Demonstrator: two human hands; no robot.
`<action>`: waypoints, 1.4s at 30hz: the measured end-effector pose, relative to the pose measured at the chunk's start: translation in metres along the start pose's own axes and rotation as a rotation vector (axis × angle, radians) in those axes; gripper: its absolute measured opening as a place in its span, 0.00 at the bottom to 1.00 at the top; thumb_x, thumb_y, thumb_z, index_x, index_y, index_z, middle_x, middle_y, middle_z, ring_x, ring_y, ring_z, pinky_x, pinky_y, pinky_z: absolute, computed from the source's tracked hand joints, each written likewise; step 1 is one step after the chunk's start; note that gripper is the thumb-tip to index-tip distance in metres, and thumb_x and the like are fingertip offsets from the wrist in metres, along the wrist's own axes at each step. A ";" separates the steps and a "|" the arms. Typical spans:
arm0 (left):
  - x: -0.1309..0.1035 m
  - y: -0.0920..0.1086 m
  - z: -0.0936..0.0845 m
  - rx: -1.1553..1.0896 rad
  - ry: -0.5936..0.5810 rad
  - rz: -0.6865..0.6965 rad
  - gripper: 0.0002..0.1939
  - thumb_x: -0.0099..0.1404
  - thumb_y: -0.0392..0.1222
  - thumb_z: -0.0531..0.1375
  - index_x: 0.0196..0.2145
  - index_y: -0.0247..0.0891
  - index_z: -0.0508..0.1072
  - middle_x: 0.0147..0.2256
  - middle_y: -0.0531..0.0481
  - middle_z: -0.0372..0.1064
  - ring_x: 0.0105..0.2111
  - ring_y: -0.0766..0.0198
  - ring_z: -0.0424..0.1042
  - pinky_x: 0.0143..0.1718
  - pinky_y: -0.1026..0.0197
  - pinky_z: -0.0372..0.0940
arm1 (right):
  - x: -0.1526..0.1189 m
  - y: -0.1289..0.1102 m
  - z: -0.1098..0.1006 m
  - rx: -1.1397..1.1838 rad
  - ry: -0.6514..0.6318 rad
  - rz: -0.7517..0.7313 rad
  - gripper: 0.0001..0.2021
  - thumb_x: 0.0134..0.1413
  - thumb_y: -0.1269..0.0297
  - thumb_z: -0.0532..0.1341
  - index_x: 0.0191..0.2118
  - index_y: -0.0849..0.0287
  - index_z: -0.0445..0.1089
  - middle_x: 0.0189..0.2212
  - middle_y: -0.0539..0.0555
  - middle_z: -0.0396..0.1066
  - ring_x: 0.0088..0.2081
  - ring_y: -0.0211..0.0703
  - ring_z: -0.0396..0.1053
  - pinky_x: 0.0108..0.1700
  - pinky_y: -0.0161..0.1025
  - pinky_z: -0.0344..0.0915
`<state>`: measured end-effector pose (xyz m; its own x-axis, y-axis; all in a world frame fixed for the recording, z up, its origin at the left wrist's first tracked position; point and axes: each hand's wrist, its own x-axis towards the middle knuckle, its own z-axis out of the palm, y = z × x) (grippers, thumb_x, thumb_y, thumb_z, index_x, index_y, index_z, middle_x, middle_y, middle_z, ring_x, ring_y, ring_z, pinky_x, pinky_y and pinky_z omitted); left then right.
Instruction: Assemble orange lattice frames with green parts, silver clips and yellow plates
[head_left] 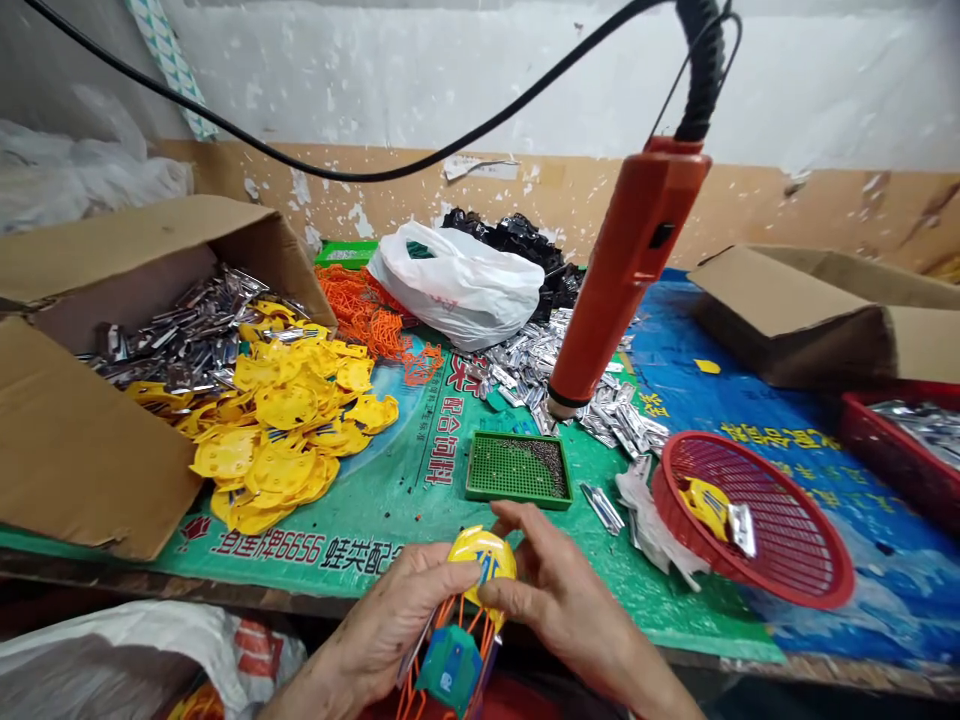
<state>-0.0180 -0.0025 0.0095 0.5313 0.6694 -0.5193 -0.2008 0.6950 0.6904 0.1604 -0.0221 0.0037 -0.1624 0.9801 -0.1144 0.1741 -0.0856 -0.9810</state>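
Observation:
Near the bottom centre, a yellow plastic piece (pixel 487 562) with a blue mark is gripped from both sides. My left hand (pixel 401 610) has its thumb pressed on the piece's left side. My right hand (pixel 551 590) pinches its right side between thumb and fingers. Orange strips (pixel 448 612) run down from it around a green block (pixel 451 668). Just beyond the hands lies a green tray (pixel 517 500) holding small screws. An orange-red electric screwdriver (pixel 626 270) hangs above the table, its tip behind the tray.
Yellow pieces (pixel 289 400) spill from a cardboard box (pixel 90 420) at left. A white bag (pixel 461 285), orange parts (pixel 364 310) and silver strips (pixel 622 415) lie behind. At right are a red basket (pixel 814 530), another box (pixel 795 300) and a red bin (pixel 870 430). A black cable (pixel 360 177) spans above.

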 end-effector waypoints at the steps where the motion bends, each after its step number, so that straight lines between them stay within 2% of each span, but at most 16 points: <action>1: 0.000 0.002 0.001 0.023 0.018 0.011 0.14 0.54 0.46 0.67 0.31 0.30 0.77 0.26 0.47 0.73 0.23 0.68 0.68 0.26 0.67 0.60 | 0.001 -0.008 -0.013 -0.108 0.050 -0.025 0.26 0.41 0.59 0.69 0.48 0.30 0.67 0.39 0.48 0.69 0.35 0.52 0.69 0.35 0.50 0.68; 2: -0.001 0.003 0.001 0.045 0.040 0.020 0.15 0.53 0.47 0.67 0.30 0.30 0.77 0.26 0.47 0.73 0.23 0.68 0.68 0.25 0.67 0.60 | 0.004 -0.018 -0.027 -0.185 0.176 -0.063 0.23 0.42 0.57 0.69 0.46 0.34 0.68 0.39 0.50 0.70 0.37 0.54 0.69 0.36 0.52 0.68; 4: 0.000 0.006 0.002 0.079 0.083 0.026 0.16 0.53 0.49 0.67 0.30 0.30 0.77 0.25 0.47 0.73 0.22 0.68 0.67 0.24 0.67 0.60 | 0.018 -0.042 -0.058 -0.252 0.549 -0.164 0.21 0.44 0.54 0.67 0.48 0.42 0.68 0.41 0.53 0.70 0.40 0.54 0.70 0.37 0.52 0.68; 5: 0.001 0.007 0.003 0.087 0.096 0.024 0.17 0.52 0.50 0.67 0.30 0.30 0.77 0.25 0.46 0.73 0.22 0.68 0.68 0.24 0.67 0.60 | 0.029 -0.054 -0.073 -0.268 0.711 -0.263 0.25 0.43 0.53 0.68 0.50 0.45 0.67 0.44 0.55 0.70 0.44 0.55 0.69 0.40 0.53 0.68; 6: 0.002 0.007 0.003 0.087 0.103 0.023 0.17 0.52 0.50 0.67 0.30 0.30 0.77 0.25 0.46 0.73 0.22 0.68 0.68 0.24 0.67 0.60 | 0.042 -0.066 -0.086 -0.274 0.789 -0.374 0.31 0.39 0.54 0.70 0.53 0.47 0.65 0.51 0.56 0.67 0.49 0.55 0.67 0.44 0.53 0.67; 7: 0.003 0.007 0.004 0.084 0.101 0.021 0.17 0.51 0.50 0.67 0.29 0.30 0.77 0.25 0.46 0.73 0.22 0.68 0.67 0.24 0.68 0.60 | 0.057 -0.076 -0.096 -0.231 0.750 -0.450 0.35 0.34 0.54 0.72 0.54 0.48 0.64 0.54 0.56 0.64 0.52 0.55 0.65 0.45 0.52 0.67; 8: 0.003 0.007 0.006 0.078 0.095 0.018 0.17 0.50 0.50 0.68 0.28 0.30 0.77 0.24 0.47 0.73 0.21 0.69 0.67 0.24 0.68 0.60 | 0.073 -0.085 -0.102 -0.134 0.620 -0.491 0.36 0.34 0.54 0.71 0.54 0.48 0.64 0.54 0.54 0.65 0.52 0.53 0.65 0.45 0.51 0.67; 9: 0.004 0.007 0.007 0.073 0.089 0.014 0.17 0.50 0.50 0.68 0.27 0.30 0.77 0.23 0.47 0.72 0.21 0.69 0.66 0.23 0.68 0.59 | 0.089 -0.094 -0.105 -0.050 0.439 -0.504 0.34 0.34 0.54 0.70 0.53 0.49 0.65 0.51 0.53 0.68 0.48 0.51 0.68 0.45 0.50 0.67; 10: 0.004 0.006 0.008 0.070 0.082 0.005 0.16 0.49 0.49 0.68 0.26 0.30 0.76 0.22 0.48 0.72 0.20 0.70 0.66 0.22 0.68 0.59 | 0.104 -0.101 -0.105 -0.006 0.352 -0.514 0.31 0.34 0.55 0.70 0.49 0.51 0.67 0.45 0.52 0.71 0.44 0.48 0.69 0.44 0.48 0.68; 12: 0.005 0.006 0.009 0.071 0.065 -0.020 0.16 0.48 0.49 0.68 0.25 0.30 0.76 0.21 0.48 0.71 0.20 0.70 0.66 0.22 0.68 0.59 | 0.127 -0.113 -0.097 0.065 0.331 -0.532 0.24 0.32 0.60 0.70 0.41 0.55 0.69 0.35 0.47 0.71 0.36 0.41 0.70 0.41 0.44 0.68; 14: 0.004 0.007 0.009 0.075 0.052 -0.037 0.17 0.48 0.49 0.68 0.26 0.30 0.77 0.22 0.47 0.72 0.21 0.69 0.67 0.23 0.68 0.60 | 0.138 -0.124 -0.084 0.114 0.341 -0.522 0.18 0.31 0.64 0.69 0.34 0.58 0.69 0.30 0.45 0.70 0.32 0.37 0.68 0.39 0.41 0.67; 19: 0.007 0.009 0.004 0.088 0.088 -0.035 0.17 0.48 0.49 0.68 0.28 0.29 0.78 0.24 0.46 0.74 0.22 0.68 0.68 0.24 0.67 0.61 | 0.133 -0.128 -0.062 0.165 0.285 -0.409 0.17 0.29 0.68 0.69 0.33 0.60 0.71 0.28 0.46 0.69 0.28 0.34 0.64 0.33 0.37 0.63; 23: 0.013 0.005 0.003 0.123 0.074 -0.035 0.18 0.49 0.50 0.66 0.29 0.30 0.78 0.24 0.46 0.74 0.22 0.68 0.67 0.24 0.68 0.59 | 0.124 -0.098 -0.057 -0.001 0.431 -0.348 0.14 0.31 0.64 0.71 0.29 0.60 0.71 0.24 0.46 0.67 0.25 0.36 0.63 0.29 0.39 0.63; 27: 0.016 0.000 0.005 0.146 0.083 -0.065 0.18 0.50 0.50 0.65 0.29 0.30 0.78 0.24 0.46 0.73 0.21 0.67 0.66 0.23 0.67 0.59 | 0.117 -0.073 -0.053 -0.051 0.549 -0.338 0.12 0.33 0.63 0.70 0.27 0.60 0.70 0.23 0.47 0.68 0.25 0.37 0.65 0.29 0.40 0.64; 31: 0.017 0.001 0.007 0.096 0.066 -0.075 0.18 0.49 0.50 0.66 0.28 0.30 0.78 0.23 0.46 0.73 0.21 0.67 0.66 0.23 0.67 0.59 | 0.116 -0.067 -0.050 -0.048 0.642 -0.320 0.10 0.33 0.66 0.68 0.21 0.59 0.66 0.20 0.46 0.67 0.22 0.36 0.63 0.26 0.39 0.64; 42: 0.019 0.003 0.005 0.031 0.091 -0.070 0.18 0.49 0.49 0.68 0.30 0.29 0.78 0.25 0.45 0.74 0.21 0.68 0.67 0.24 0.67 0.60 | 0.121 -0.051 -0.048 -0.003 0.741 -0.366 0.08 0.35 0.66 0.68 0.21 0.61 0.67 0.21 0.48 0.67 0.22 0.37 0.64 0.26 0.40 0.63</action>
<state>-0.0042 0.0107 0.0039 0.4660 0.6414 -0.6094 -0.1395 0.7335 0.6652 0.1789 0.1100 0.0472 0.4726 0.8102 0.3468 0.2376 0.2618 -0.9354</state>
